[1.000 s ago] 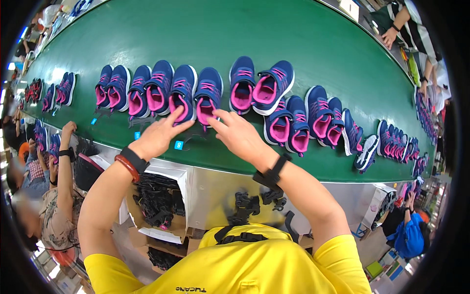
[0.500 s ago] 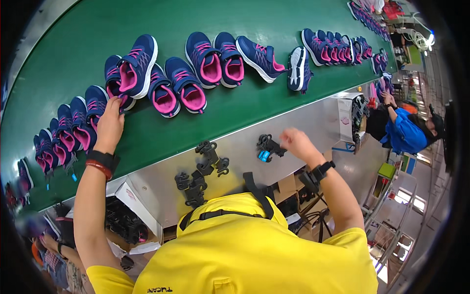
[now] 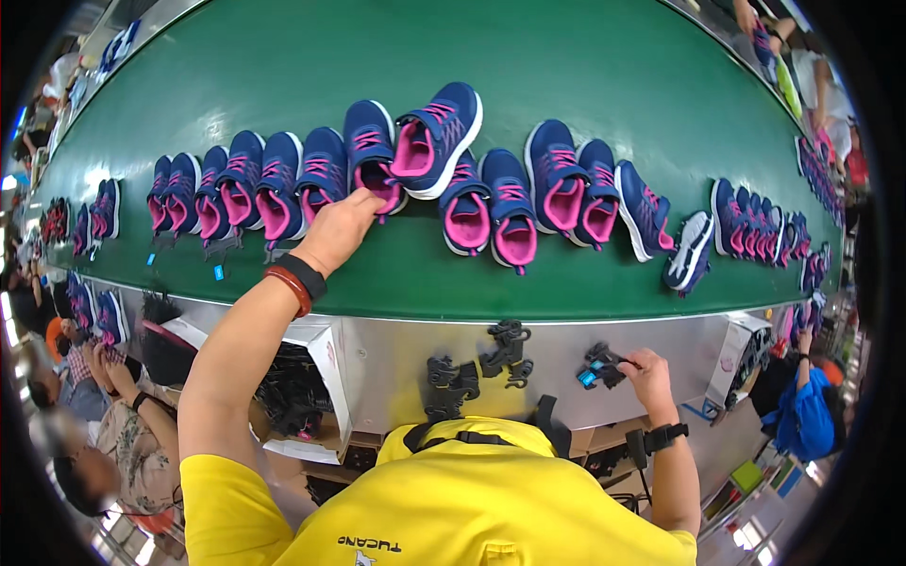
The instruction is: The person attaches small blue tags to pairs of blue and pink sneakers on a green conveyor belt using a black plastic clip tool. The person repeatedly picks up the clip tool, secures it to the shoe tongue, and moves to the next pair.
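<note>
- Our left hand (image 3: 342,229), fingers curled, grips a navy-and-pink mesh sneaker (image 3: 370,156) at frame centre.
- Our right hand (image 3: 644,371) pinches a black plastic clip (image 3: 602,364), lower right.
- Next probably calls for bringing them together.

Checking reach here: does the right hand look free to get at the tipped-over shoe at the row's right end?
Probably not at once: the right hand holds a small black and blue piece, though nothing blocks the way to the tipped shoe on the green belt.
</note>
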Tool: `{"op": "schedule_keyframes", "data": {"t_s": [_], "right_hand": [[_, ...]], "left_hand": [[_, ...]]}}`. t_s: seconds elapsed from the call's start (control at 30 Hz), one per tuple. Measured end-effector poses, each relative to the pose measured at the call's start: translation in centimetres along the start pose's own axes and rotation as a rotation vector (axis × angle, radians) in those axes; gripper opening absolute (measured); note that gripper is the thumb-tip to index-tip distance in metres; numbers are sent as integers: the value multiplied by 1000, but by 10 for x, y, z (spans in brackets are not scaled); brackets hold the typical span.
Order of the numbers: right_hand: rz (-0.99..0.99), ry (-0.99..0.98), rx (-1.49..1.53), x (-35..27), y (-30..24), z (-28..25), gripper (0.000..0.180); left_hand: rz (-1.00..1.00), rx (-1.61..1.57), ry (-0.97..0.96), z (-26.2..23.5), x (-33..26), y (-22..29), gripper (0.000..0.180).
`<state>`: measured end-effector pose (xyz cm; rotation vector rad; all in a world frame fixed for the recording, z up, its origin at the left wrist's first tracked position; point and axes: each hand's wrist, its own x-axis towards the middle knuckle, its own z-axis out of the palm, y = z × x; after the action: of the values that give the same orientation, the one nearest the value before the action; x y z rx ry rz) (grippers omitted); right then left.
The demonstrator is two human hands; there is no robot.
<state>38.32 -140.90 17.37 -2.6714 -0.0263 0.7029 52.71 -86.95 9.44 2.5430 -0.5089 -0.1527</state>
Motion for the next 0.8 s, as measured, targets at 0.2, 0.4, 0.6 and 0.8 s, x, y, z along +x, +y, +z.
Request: {"op": "schedule_keyframes", "data": {"t_s": [0.2,0.4,0.6,0.8], "right_hand": [[131,-314,681,81,-183,-6,35],[83,-301,1106,136,-278,77,42],[114,-297,1320,145,-296,111,43],[100,-228,1394,139,-302,122,44]], "left_hand": [[15,46,-66,-4,-2,2,18],[58,30,-35,-2,1,-1,18],[105,27,31,-1,-1,-3,15],[97,64,20,0,0,-4,14]]}}
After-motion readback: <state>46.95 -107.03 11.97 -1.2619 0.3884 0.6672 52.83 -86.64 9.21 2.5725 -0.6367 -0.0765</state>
